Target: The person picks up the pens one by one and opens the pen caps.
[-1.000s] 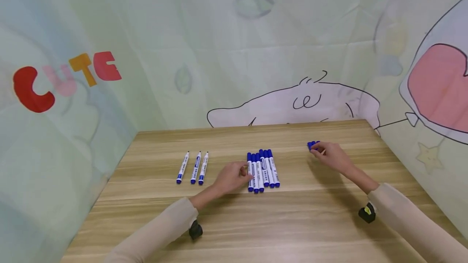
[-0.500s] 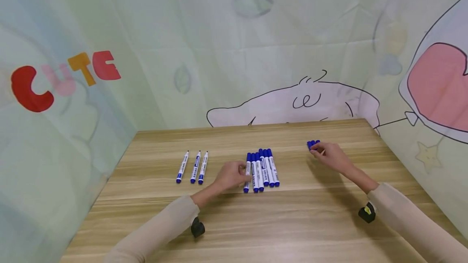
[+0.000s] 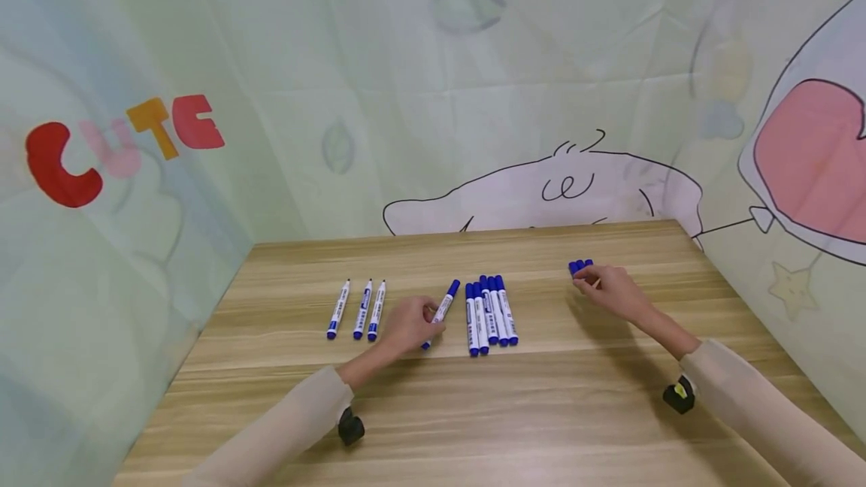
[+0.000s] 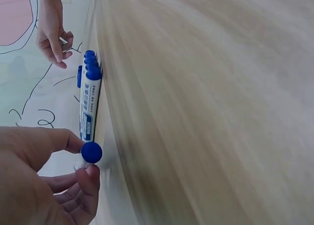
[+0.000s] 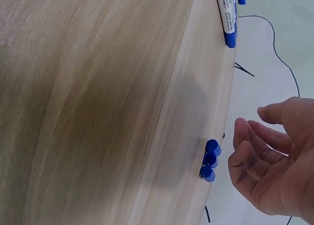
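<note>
My left hand [image 3: 408, 324] pinches a white whiteboard marker [image 3: 444, 307] with a blue cap. It slants left of a row of several capped markers [image 3: 492, 314]. In the left wrist view, the held marker's blue end [image 4: 91, 152] sits between thumb and fingers. At the far right, my right hand [image 3: 614, 291] hovers loosely curled beside three blue caps [image 3: 580, 265], holding nothing. The right wrist view has those caps [image 5: 210, 159] lined up on the table, apart from the fingertips.
Three uncapped markers [image 3: 362, 313] lie to the left, dark tips pointing away. The wood-grain table [image 3: 473, 419] ends at the back and sides against a printed cloth backdrop [image 3: 304, 134].
My left hand has drawn the leftmost capped marker out of the row to the left and tilted it. My right hand has stayed nearly still by the caps.
</note>
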{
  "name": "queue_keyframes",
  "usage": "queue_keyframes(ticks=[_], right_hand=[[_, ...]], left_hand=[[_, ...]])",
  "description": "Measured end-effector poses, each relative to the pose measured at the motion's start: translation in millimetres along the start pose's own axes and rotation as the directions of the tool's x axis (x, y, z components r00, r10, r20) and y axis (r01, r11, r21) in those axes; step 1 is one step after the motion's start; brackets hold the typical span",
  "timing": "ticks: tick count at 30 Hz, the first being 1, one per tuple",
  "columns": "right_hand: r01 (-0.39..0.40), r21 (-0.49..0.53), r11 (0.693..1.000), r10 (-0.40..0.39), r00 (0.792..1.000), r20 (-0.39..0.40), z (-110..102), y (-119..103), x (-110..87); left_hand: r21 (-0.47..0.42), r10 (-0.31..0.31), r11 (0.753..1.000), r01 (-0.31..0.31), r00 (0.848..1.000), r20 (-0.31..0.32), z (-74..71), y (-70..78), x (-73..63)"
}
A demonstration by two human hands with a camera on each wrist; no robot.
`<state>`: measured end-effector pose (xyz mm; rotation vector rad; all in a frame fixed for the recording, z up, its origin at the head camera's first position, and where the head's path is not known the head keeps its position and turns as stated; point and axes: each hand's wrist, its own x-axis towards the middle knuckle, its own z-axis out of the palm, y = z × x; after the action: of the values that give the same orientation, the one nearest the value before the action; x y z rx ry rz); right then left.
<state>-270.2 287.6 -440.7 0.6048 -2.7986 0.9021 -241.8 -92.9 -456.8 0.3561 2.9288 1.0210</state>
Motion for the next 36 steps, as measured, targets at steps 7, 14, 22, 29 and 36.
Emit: queue_keyframes(ticks=[7,14,22,29,36], right_hand=[[-0.01,0.003,1.0,0.01,1.0,0.003,0.7,-1.5,-1.3],[-0.004,0.01,1.0,0.004,1.0,0.012,1.7,-3.5,-1.1],[0.011,0.011,1.0,-0.012,0.999,0.035,3.6,-7.5,-0.5],[0.008,0.076,0.997,-0.016,0.994,0.109,5.8,-18.8,0.0],[-0.04,0.247,0.968,-0.023,0.968,0.249,14.1,-36.4,6.3]], left_hand=[[-0.005,0.008,1.0,-0.008,1.0,-0.025,-9.3,-1.9,-3.1],[-0.036,0.161,0.986,-0.165,0.983,-0.093,-9.5,-3.9,-3.5],[-0.114,0.244,0.961,-0.251,0.967,-0.07,-11.5,0.5,-2.1],[-0.192,0.393,0.9,-0.392,0.919,-0.036,-8.1,1.2,0.5],[-0.252,0.468,0.853,-0.457,0.884,-0.016,-3.9,2.0,-0.4]])
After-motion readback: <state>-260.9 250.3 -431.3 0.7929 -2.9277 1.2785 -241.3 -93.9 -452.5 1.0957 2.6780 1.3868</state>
